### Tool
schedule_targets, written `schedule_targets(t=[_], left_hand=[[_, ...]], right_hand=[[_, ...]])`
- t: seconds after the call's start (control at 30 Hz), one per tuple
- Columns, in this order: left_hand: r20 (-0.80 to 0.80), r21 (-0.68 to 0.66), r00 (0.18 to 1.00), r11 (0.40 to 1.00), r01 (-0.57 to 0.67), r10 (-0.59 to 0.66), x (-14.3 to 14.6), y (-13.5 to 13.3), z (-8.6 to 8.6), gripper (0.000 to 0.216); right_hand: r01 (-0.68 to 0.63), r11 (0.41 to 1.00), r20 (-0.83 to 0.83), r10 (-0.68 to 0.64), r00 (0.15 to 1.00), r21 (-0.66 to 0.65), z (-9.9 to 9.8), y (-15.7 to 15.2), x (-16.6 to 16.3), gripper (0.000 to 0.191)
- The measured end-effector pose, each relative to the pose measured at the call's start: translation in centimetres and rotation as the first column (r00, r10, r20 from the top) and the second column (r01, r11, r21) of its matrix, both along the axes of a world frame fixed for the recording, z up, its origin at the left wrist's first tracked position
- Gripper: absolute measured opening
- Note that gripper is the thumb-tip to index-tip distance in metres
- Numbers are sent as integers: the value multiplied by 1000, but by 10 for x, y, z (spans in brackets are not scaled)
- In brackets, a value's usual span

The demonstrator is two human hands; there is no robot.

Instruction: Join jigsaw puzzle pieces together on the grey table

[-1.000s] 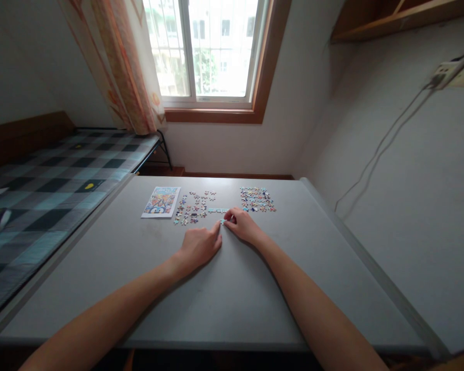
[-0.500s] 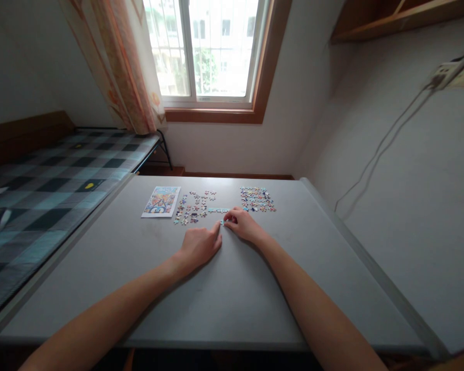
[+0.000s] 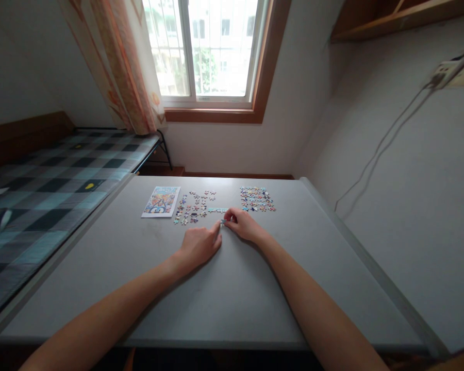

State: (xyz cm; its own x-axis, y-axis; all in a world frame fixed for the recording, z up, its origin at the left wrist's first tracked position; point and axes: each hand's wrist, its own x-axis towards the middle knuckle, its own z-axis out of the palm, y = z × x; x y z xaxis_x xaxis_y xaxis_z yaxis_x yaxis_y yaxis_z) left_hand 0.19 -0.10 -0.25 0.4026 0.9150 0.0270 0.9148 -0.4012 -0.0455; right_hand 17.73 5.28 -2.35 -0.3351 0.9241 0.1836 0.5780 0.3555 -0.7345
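Note:
My left hand (image 3: 199, 246) rests on the grey table (image 3: 224, 288), its fingertips touching a small pale-blue puzzle piece (image 3: 221, 222). My right hand (image 3: 243, 224) pinches the same piece from the right. Just beyond them lies a short joined strip of light-blue pieces (image 3: 217, 210). A loose spread of puzzle pieces (image 3: 193, 208) lies to the left of the strip. A denser cluster of pieces (image 3: 257, 199) lies to the right. A printed reference picture (image 3: 161, 201) lies flat further left.
A bed with a checked blue-and-black cover (image 3: 42, 190) runs along the table's left edge. White wall borders the table on the right, with a cable and socket (image 3: 452, 74). A window (image 3: 204, 49) and curtain (image 3: 123, 62) stand behind.
Both hands have barely shifted; the right hand's fingers have closed a little more around the small piece between the two hands.

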Motion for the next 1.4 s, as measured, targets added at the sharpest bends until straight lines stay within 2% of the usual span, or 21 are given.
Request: schedule_targets(t=[0.37, 0.5, 0.63, 0.73, 1.07, 1.13, 1.2, 1.27, 1.3, 1.37, 1.4], left_hand=[[2, 3, 1000, 1000, 13, -13, 0, 1, 0, 48], [2, -1, 1000, 1000, 15, -15, -1, 1, 0, 51], [-3, -12, 1000, 1000, 3, -3, -1, 1, -1, 56], [-3, -23, 1000, 1000, 3, -3, -1, 1, 1, 57], [37, -40, 999, 999, 1, 1, -1, 0, 0, 59], [83, -43, 996, 999, -12, 16, -2, 1, -3, 61], [200, -51, 979, 999, -12, 22, -2, 5, -5, 60], [417, -80, 908, 997, -1, 34, -3, 10, -8, 56], [559, -107, 828, 994, 14, 49, -4, 14, -9, 51], [786, -195, 603, 980, 30, 138, -5, 21, -11, 49], [849, -235, 496, 971, 42, 184, -6, 24, -11, 49]], right_hand=[[-12, 994, -93, 2, 996, -108, 0, 2, 2, 8], [-10, 995, -253, -16, 967, -103, 2, 4, 3, 12], [13, 989, -446, -77, 892, -145, 1, 8, 4, 20], [25, 984, -522, -116, 845, -178, -1, 9, 6, 26], [26, 982, -535, -122, 836, -185, -5, 9, 5, 27], [16, 984, -534, -109, 839, -176, -5, 9, 5, 26], [21, 985, -534, -110, 839, -170, -4, 9, 5, 26], [26, 986, -539, -113, 834, -166, -4, 8, 3, 26], [24, 986, -546, -113, 830, -167, -4, 8, 1, 27], [10, 985, -565, -106, 818, -171, -4, 6, -2, 28], [-2, 985, -575, -100, 812, -175, -5, 5, -4, 29]])
